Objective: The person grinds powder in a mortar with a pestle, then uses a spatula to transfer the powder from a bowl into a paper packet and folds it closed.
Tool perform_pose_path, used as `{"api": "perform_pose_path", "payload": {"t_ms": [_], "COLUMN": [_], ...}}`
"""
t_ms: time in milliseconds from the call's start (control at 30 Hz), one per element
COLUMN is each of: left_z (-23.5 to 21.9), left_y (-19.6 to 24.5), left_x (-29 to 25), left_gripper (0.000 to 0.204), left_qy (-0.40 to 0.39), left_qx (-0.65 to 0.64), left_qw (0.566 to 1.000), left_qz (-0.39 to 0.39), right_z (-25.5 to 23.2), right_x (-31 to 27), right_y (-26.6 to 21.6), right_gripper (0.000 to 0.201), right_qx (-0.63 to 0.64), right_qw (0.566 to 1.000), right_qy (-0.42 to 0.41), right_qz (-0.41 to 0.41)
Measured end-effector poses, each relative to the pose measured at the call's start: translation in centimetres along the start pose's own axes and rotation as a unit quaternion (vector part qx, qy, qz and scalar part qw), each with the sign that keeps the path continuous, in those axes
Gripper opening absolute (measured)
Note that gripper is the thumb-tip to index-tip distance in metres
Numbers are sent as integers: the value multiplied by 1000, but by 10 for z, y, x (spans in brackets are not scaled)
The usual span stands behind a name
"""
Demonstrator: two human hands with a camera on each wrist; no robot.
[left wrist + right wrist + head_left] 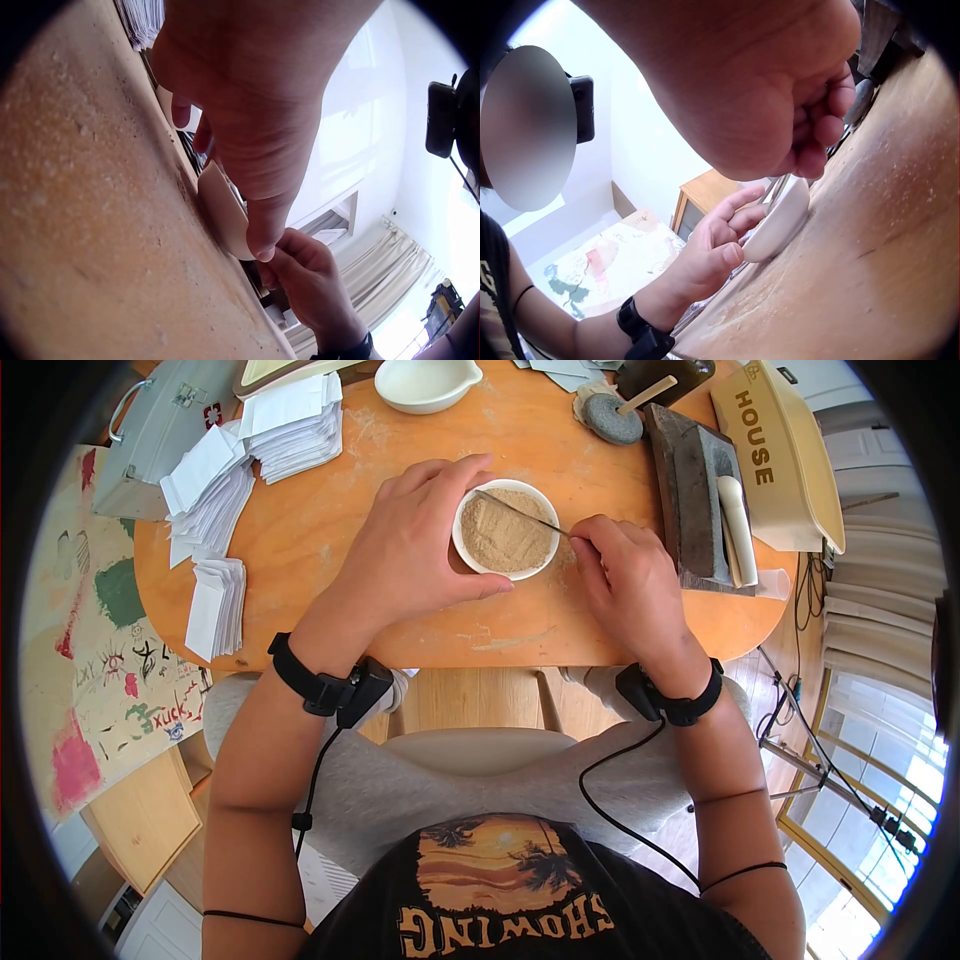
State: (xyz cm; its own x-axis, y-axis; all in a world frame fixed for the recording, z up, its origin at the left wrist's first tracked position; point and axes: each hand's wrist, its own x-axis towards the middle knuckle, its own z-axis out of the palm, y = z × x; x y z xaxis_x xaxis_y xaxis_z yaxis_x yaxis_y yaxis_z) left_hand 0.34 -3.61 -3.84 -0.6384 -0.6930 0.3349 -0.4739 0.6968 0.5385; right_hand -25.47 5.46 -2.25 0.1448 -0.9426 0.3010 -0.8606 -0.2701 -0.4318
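Note:
A small white bowl (pixel 506 573) of light brown powder (pixel 500 542) stands on the wooden table. My left hand (pixel 415 540) holds it from the left, thumb at the near side and fingers round the far side. In the left wrist view the thumb lies along the bowl's wall (pixel 223 214). With curled fingers, my right hand (pixel 630 565) pinches the end of a thin metal tool (pixel 530 518) at the bowl's right. The tool slants across the rim, its far end at the powder near the upper left edge.
Stacks of white paper packets (pixel 292 425) lie at the left, beside a grey metal case (pixel 160 445). A spouted white bowl (pixel 425 385) stands at the back. To the right are a round grey stone (pixel 612 420), dark slabs (pixel 690 510), a white pestle (pixel 738 525) and a cream box (pixel 775 460).

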Motion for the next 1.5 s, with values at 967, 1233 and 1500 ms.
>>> {"api": "perform_pose_path", "payload": {"t_ms": [967, 1233, 1500], "left_z": [1, 0, -1], "left_y": [-1, 0, 0], "left_x": [0, 0, 0], "left_gripper": [105, 106, 106], "left_qy": [2, 1, -3], "left_qx": [-2, 0, -5], "left_qw": [1000, 1000, 1000], "left_qz": [2, -1, -1], "right_z": [2, 1, -2], "right_x": [1, 0, 0], "right_y": [-2, -1, -2], "right_gripper": [6, 5, 6], "right_qx": [1, -3, -7], "right_qw": [1000, 1000, 999], "right_qy": [-8, -9, -10], "right_qz": [-13, -24, -34]}}
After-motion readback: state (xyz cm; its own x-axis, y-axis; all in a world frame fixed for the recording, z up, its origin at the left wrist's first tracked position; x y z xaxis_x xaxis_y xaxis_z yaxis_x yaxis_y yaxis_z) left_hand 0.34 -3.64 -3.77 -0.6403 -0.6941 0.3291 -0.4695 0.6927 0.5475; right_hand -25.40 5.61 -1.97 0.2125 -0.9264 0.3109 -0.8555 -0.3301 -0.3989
